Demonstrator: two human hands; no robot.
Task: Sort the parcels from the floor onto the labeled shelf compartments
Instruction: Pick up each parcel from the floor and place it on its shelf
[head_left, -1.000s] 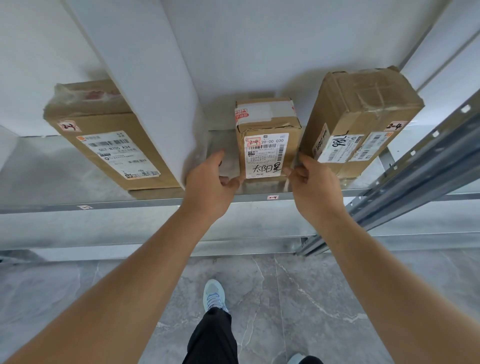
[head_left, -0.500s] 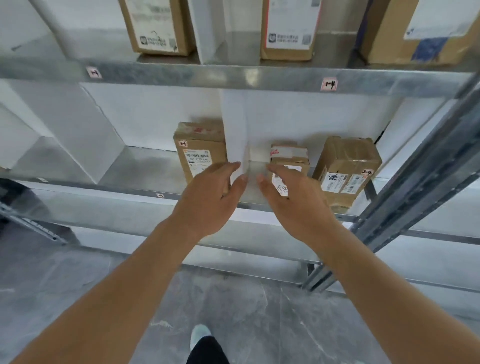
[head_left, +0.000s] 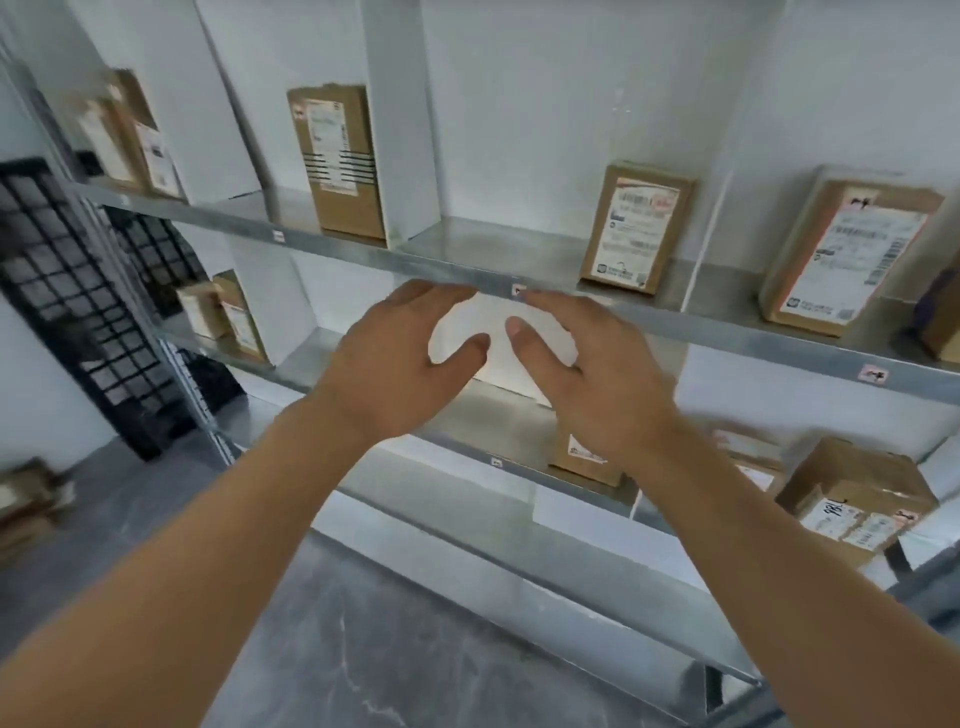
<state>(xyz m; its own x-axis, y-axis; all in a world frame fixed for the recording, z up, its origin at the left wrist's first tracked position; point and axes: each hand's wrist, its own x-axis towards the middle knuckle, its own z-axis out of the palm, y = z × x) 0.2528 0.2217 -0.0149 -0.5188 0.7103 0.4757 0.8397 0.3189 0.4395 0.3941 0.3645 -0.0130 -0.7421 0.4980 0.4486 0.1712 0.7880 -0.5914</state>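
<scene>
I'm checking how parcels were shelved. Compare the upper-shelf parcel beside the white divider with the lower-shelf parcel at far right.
The upper parcel stands upright and tall; the lower parcel is squat and sits tilted. The upper parcel looks smooth with a black-striped label; the lower parcel is crumpled, taped, with handwriting on its label. Both are brown cardboard with white labels.

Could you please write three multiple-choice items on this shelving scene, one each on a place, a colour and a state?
1. Where does the parcel with black stripes stand?
A. upper shelf
B. floor
C. lower shelf

2. What colour are the dividers between compartments?
A. black
B. white
C. brown

3. What is the left hand doing?
A. gripping a parcel
B. pinching a label
C. open, holding nothing

Answers: 1 A, it stands on the upper shelf against a divider. 2 B, the panels are plain white. 3 C, its fingers are spread with nothing in them, like the right hand.
</scene>
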